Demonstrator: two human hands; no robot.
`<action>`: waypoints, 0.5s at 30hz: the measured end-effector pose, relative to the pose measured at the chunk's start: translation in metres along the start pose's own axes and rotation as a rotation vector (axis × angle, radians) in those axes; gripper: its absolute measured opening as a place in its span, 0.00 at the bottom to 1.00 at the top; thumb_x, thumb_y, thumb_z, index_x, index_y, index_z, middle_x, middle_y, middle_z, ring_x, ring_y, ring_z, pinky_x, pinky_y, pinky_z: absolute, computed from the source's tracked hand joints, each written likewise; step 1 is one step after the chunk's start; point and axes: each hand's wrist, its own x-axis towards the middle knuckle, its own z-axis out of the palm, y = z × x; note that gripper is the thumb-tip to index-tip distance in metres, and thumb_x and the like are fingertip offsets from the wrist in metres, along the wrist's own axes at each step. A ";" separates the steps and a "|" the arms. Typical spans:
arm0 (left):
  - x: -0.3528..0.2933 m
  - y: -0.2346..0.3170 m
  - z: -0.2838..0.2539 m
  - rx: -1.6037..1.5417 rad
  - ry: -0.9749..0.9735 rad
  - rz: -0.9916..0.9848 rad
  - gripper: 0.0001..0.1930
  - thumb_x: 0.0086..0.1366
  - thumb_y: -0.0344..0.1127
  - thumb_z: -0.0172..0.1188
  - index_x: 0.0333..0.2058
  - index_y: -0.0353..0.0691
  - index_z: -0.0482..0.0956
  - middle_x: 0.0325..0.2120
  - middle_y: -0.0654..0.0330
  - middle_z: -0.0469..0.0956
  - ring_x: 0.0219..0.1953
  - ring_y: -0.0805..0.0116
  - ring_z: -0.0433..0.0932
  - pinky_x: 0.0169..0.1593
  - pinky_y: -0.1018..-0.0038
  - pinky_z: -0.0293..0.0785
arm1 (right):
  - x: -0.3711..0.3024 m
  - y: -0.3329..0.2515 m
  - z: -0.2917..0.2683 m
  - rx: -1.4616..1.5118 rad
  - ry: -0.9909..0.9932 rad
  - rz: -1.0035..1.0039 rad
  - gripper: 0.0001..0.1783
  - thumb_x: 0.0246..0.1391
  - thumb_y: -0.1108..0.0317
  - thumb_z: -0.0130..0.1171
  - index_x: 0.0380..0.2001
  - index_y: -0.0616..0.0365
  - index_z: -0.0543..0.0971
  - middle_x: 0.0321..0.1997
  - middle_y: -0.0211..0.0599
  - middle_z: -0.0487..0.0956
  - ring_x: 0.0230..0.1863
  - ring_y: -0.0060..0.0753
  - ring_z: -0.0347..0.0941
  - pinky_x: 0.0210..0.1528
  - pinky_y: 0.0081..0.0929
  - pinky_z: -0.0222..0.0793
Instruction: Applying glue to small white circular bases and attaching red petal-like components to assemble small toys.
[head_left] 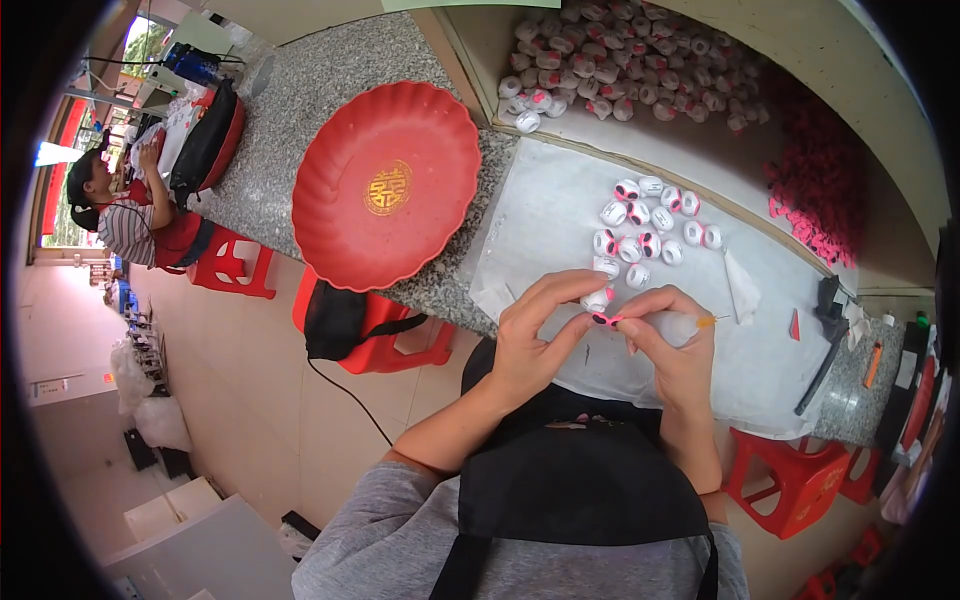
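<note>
Red scalloped tray (400,130), gold emblem (387,187) on its floor | left hand (535,335): thumb and index pinching a white piece (597,301) | pink-and-black band (605,320): between both hands' fingertips, long axis roughly crosswise, about equally near each | right hand (670,345): pinching band's right end, translucent bottle (678,328) in palm | shelf (650,143): heaped white pieces (615,65), then pink pieces (815,195)

The left hand (535,325) can pass leftward over the white sheet (560,205) up to the red tray (345,150)'s rim. Ahead, small white pieces (629,250) block it and the right hand (682,365) (a few gaps show between them). Rightward lie a white scrap (741,287) and a long black strip (822,372).
</note>
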 end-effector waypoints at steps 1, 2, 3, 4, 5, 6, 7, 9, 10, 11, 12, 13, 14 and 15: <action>0.000 0.000 0.000 0.027 -0.008 0.020 0.16 0.45 0.17 0.51 0.37 0.31 0.68 0.38 0.51 0.68 0.43 0.64 0.66 0.45 0.74 0.63 | 0.000 0.001 0.000 0.001 0.001 -0.002 0.06 0.36 0.81 0.53 0.22 0.66 0.70 0.23 0.37 0.71 0.21 0.19 0.65 0.20 0.12 0.59; 0.000 -0.001 0.000 0.028 -0.010 0.022 0.16 0.45 0.17 0.51 0.37 0.31 0.68 0.38 0.51 0.68 0.43 0.64 0.66 0.45 0.74 0.63 | 0.000 0.003 -0.001 0.001 0.001 -0.001 0.06 0.36 0.81 0.54 0.22 0.66 0.70 0.23 0.37 0.71 0.21 0.19 0.64 0.20 0.12 0.59; 0.000 -0.001 0.001 0.022 -0.017 0.022 0.16 0.45 0.17 0.51 0.37 0.31 0.68 0.38 0.51 0.68 0.43 0.63 0.66 0.45 0.73 0.63 | 0.000 0.003 -0.001 0.001 0.000 -0.001 0.05 0.36 0.81 0.54 0.22 0.65 0.70 0.23 0.36 0.71 0.21 0.19 0.64 0.20 0.12 0.59; 0.000 -0.001 0.002 0.015 -0.024 0.023 0.16 0.46 0.17 0.52 0.37 0.31 0.68 0.38 0.51 0.68 0.43 0.63 0.66 0.45 0.73 0.63 | 0.000 0.003 -0.001 0.001 0.000 -0.003 0.05 0.36 0.81 0.54 0.22 0.65 0.70 0.23 0.36 0.71 0.21 0.19 0.64 0.20 0.12 0.59; 0.000 -0.001 0.002 0.016 -0.024 0.024 0.16 0.46 0.17 0.52 0.37 0.31 0.68 0.38 0.51 0.68 0.43 0.63 0.66 0.45 0.73 0.63 | -0.001 0.004 -0.001 0.003 0.010 -0.001 0.05 0.36 0.81 0.54 0.22 0.65 0.70 0.23 0.36 0.72 0.21 0.19 0.64 0.20 0.12 0.59; -0.001 -0.001 0.002 0.009 -0.028 0.026 0.16 0.45 0.18 0.52 0.37 0.31 0.68 0.38 0.51 0.68 0.43 0.63 0.66 0.45 0.73 0.63 | -0.001 0.004 -0.002 0.006 0.020 0.001 0.05 0.36 0.80 0.54 0.22 0.65 0.70 0.23 0.36 0.72 0.21 0.18 0.64 0.20 0.12 0.59; -0.001 -0.001 0.001 0.003 -0.032 0.028 0.16 0.45 0.18 0.53 0.37 0.31 0.68 0.38 0.51 0.68 0.43 0.63 0.66 0.45 0.73 0.63 | -0.001 0.004 -0.001 0.006 0.020 -0.001 0.05 0.36 0.80 0.54 0.22 0.65 0.70 0.23 0.36 0.72 0.21 0.18 0.64 0.20 0.12 0.59; -0.001 0.002 0.004 -0.089 -0.012 -0.011 0.15 0.46 0.20 0.54 0.36 0.32 0.69 0.38 0.53 0.69 0.42 0.64 0.67 0.45 0.74 0.63 | -0.001 0.004 0.001 -0.015 0.050 0.001 0.05 0.36 0.81 0.54 0.21 0.65 0.70 0.23 0.36 0.71 0.21 0.18 0.64 0.20 0.12 0.58; -0.001 0.003 0.004 -0.182 0.007 -0.050 0.14 0.46 0.22 0.54 0.36 0.33 0.70 0.37 0.55 0.69 0.42 0.66 0.68 0.44 0.76 0.63 | -0.001 0.004 0.001 -0.016 0.048 0.002 0.05 0.36 0.81 0.54 0.21 0.65 0.70 0.23 0.36 0.71 0.21 0.18 0.64 0.20 0.12 0.58; -0.001 0.001 0.004 -0.182 0.009 -0.052 0.14 0.46 0.22 0.54 0.36 0.33 0.70 0.37 0.55 0.69 0.42 0.66 0.68 0.44 0.76 0.63 | 0.000 0.005 0.002 -0.095 0.038 -0.049 0.07 0.36 0.81 0.54 0.23 0.65 0.69 0.23 0.36 0.71 0.21 0.18 0.64 0.20 0.11 0.58; -0.001 0.001 0.002 -0.270 0.002 -0.060 0.14 0.48 0.22 0.53 0.36 0.32 0.69 0.37 0.52 0.69 0.42 0.65 0.67 0.45 0.75 0.63 | -0.002 0.005 0.004 -0.172 0.028 -0.100 0.08 0.35 0.81 0.55 0.25 0.65 0.69 0.23 0.35 0.71 0.21 0.17 0.64 0.20 0.11 0.58; -0.002 0.001 0.001 -0.358 -0.004 -0.069 0.13 0.49 0.22 0.52 0.37 0.31 0.67 0.37 0.49 0.68 0.42 0.65 0.67 0.45 0.73 0.62 | -0.003 0.007 0.006 -0.172 0.027 -0.097 0.08 0.35 0.81 0.55 0.25 0.65 0.69 0.23 0.35 0.71 0.21 0.17 0.64 0.20 0.11 0.58; -0.004 0.003 0.000 -0.358 -0.003 -0.071 0.13 0.49 0.22 0.52 0.37 0.31 0.67 0.37 0.49 0.68 0.42 0.65 0.67 0.45 0.73 0.62 | -0.005 0.009 0.009 -0.102 0.064 -0.121 0.11 0.34 0.81 0.55 0.27 0.64 0.68 0.23 0.35 0.71 0.21 0.17 0.63 0.20 0.10 0.57; -0.004 0.004 0.000 -0.470 -0.012 -0.116 0.13 0.50 0.22 0.51 0.37 0.30 0.67 0.38 0.51 0.68 0.42 0.67 0.66 0.46 0.75 0.62 | -0.004 0.011 0.010 -0.034 0.100 -0.146 0.14 0.34 0.81 0.56 0.29 0.64 0.68 0.22 0.34 0.70 0.21 0.17 0.63 0.20 0.10 0.57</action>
